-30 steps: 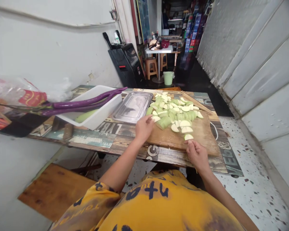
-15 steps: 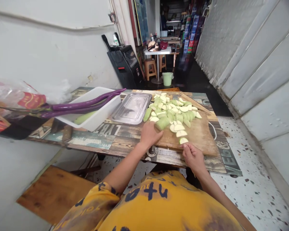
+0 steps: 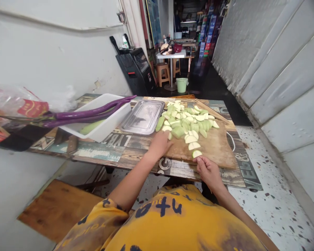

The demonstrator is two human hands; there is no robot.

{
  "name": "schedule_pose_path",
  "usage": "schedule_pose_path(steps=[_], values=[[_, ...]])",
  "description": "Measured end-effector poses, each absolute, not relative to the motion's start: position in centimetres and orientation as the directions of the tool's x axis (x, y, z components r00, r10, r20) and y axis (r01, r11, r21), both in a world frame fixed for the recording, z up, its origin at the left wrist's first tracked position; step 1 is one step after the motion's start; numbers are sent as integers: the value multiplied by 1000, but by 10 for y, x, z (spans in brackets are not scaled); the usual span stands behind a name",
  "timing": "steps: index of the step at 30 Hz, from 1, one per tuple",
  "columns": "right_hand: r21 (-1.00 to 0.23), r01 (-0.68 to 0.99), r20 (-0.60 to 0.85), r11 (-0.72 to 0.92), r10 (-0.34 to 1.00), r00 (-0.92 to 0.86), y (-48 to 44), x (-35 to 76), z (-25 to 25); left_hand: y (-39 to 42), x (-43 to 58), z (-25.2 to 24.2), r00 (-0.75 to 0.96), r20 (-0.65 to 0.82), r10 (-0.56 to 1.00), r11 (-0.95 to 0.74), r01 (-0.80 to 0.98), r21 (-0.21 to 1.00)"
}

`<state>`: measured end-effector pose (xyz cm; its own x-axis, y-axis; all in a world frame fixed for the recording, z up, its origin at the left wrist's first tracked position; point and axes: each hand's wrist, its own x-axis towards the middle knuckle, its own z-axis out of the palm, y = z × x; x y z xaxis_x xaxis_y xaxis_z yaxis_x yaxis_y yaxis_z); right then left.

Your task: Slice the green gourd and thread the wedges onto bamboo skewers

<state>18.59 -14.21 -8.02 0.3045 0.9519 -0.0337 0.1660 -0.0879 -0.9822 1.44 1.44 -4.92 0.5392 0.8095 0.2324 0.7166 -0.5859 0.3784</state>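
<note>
Half-moon slices of a pale green, eggplant-like vegetable (image 3: 184,122) are heaped on a wooden cutting board (image 3: 211,150). At the board's near edge, my right hand (image 3: 208,170) is closed in a pinch at the end of a spaced row of slices (image 3: 194,145). The row looks strung on a thin skewer, whose shaft is mostly hidden. My left hand (image 3: 159,143) rests at the board's left edge, thumb and fingers curled around a slice (image 3: 170,135) beside the heap. A thicker green chunk (image 3: 178,132) lies just right of it.
Bamboo skewers (image 3: 211,111) lie along the board's far right side. Left of the board are a metal tray (image 3: 142,118) and a white plastic tub (image 3: 99,134) with long purple eggplants (image 3: 94,113) across it. Plastic bags (image 3: 34,104) sit at the far left.
My left hand has shifted left, off the thick green chunk and onto a slice beside it. My right hand and its row of slices have moved slightly left.
</note>
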Motion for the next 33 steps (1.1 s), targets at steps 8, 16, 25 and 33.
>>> schedule_pose_path(steps=[8, 16, 25, 33], values=[[-989, 118, -50, -91, 949, 310, -143, 190, -87, -12, -60, -58, 681, 354, 641, -757, 483, 441], [-987, 134, -48, -87, 962, 270, -139, 184, -86, -12, -69, -69, 754, 243, 610, -773, 499, 393], [-972, 218, -39, -93, 971, 238, -148, 182, -77, -14, -48, -51, 523, 254, 814, -476, 348, 808], [-934, 357, 4, -1, 1000, 12, -161, 167, -54, -7, -17, -30, 387, -183, 904, 286, -226, 931]])
